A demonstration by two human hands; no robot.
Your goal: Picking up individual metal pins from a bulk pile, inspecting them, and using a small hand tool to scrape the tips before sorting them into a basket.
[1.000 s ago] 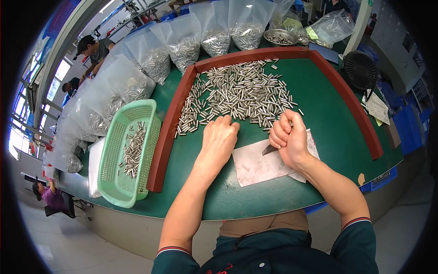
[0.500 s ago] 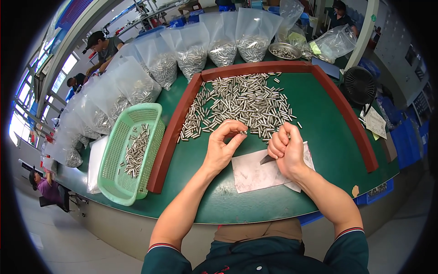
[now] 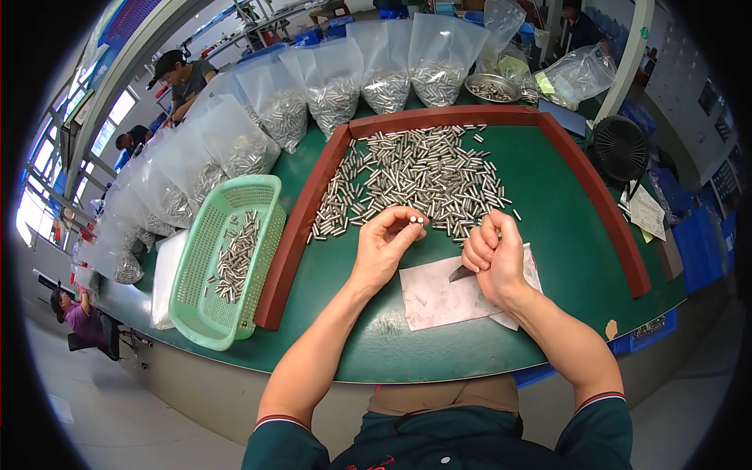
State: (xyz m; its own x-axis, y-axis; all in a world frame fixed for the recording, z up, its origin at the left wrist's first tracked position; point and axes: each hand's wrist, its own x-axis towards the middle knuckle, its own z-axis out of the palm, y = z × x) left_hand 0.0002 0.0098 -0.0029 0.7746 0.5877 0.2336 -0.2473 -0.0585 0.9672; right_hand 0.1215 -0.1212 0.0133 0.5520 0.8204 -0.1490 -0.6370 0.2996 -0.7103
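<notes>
"What's in the left grip (image 3: 381, 247)?"

"Small cylindrical metal pins (image 3: 417, 221), pinched between thumb and fingertips, with only the pins' own width between them. Two pale ends show clearly; I can't count any more from here."

"And the right grip (image 3: 495, 260)?"

"Curled tight into a fist round a dark pointed tool (image 3: 460, 274). The tip sticks out to the left, above that pale, smudged sheet (image 3: 431, 301). The fist hides the rest, so I can't tell what kind of tool it is."

"Where are the other pins?"

"Most lie in a loose spread (image 3: 423, 168) on the green counter (image 3: 564, 219), just beyond the hands. A reddish-brown border (image 3: 446, 118) runs along the far side and down both flanks."

"More in that basket?"

"Yes, the light-green perforated basket (image 3: 210, 317), just outside the border's left arm, has a smaller pile (image 3: 237, 262) in it."

"And those bags?"

"Clear plastic bags (image 3: 376, 47), standing in a curved row past the border, their lower parts full of similar metal pieces. A round metal bowl (image 3: 473, 91) of them sits near the row's right end. There's a black fan (image 3: 620, 149) outside the border's right arm, and a co-worker in a dark cap (image 3: 188, 82) leaning behind the bags."
</notes>
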